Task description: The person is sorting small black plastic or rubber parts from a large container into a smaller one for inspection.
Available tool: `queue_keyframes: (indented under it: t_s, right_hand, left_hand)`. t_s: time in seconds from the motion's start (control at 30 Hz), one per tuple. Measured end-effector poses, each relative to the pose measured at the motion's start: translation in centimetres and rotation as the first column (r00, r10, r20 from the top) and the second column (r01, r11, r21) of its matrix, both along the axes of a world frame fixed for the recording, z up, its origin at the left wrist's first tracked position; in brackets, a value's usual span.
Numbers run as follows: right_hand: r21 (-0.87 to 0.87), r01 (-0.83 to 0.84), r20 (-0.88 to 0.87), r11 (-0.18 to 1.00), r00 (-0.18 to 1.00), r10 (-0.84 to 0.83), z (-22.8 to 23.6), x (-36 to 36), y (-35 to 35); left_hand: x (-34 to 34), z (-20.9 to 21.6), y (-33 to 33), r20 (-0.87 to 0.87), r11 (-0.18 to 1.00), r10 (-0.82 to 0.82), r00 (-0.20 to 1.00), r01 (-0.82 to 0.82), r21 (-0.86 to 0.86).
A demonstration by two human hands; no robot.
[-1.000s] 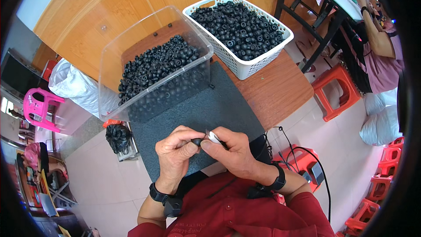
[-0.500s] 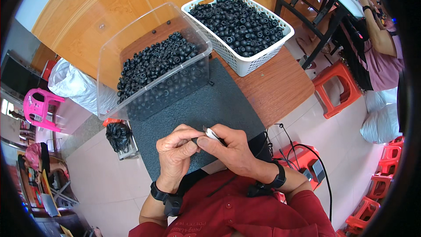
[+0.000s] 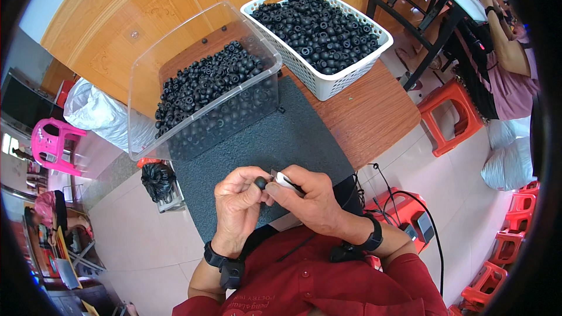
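Over the near edge of a dark textured mat (image 3: 307, 131), my left hand (image 3: 237, 202) pinches a small round black rubber-like part (image 3: 260, 182) between thumb and fingers. My right hand (image 3: 316, 202) grips a small white-handled knife (image 3: 287, 181), its short blade pointing up beside the black part. The thumbs are close together, and the fingers partly cover the knife. A clear plastic bin (image 3: 205, 118) on the mat's far left holds many similar black parts with ring-shaped openings. Behind and to the right, a white perforated basket (image 3: 319, 85) is heaped with more of them.
The mat lies on a brown wooden table (image 3: 380, 114). A loose black piece (image 3: 281, 109) rests by the bin. At right are a red stool (image 3: 451, 114), another stool with cables and devices (image 3: 404, 210), and a seated person (image 3: 509, 58). A black bag (image 3: 158, 181) hangs at left.
My left fingers have shifted and turned the black part, so its rounded side now shows more. My right hand stays nearly in place with the knife.
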State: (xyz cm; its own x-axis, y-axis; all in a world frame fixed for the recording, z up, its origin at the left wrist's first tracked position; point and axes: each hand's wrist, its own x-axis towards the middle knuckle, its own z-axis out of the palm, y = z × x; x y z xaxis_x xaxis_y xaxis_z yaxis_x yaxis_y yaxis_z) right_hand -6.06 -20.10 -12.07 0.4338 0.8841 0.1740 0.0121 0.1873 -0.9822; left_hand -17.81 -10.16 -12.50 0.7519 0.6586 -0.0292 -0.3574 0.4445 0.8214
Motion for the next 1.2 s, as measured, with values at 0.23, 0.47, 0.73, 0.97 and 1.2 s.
queue_keyframes:
  t_s: [0.23,0.47,0.73,0.97,1.2]
  right_hand:
    - [0.067,0.147,0.289,0.987,0.944,-0.16,-0.5,0.1,0.1]
    - [0.181,0.211,0.504,0.961,0.819,-0.275,-1.0,0.2,0.4]
    - [0.132,0.209,0.654,0.969,0.716,-0.244,-0.9,0.3,0.2]
    - [0.149,0.245,0.609,0.958,0.741,-0.284,-1.2,0.4,0.4]
    - [0.15,0.248,0.645,0.957,0.709,-0.285,-1.6,0.3,0.3]
  left_hand:
    - [-0.3,-0.4,0.2,-0.011,0.994,-0.02,1.0,0.018,-0.106]
    - [-0.4,-0.2,0.1,-0.032,0.988,-0.054,0.998,0.049,-0.146]
    - [-0.2,0.1,0.0,-0.065,0.99,-0.051,0.997,0.042,-0.136]
    - [-0.1,-0.1,0.0,-0.058,0.992,-0.02,0.998,0.013,-0.127]
    - [-0.1,-0.1,0.0,-0.064,0.992,-0.02,0.998,0.011,-0.125]
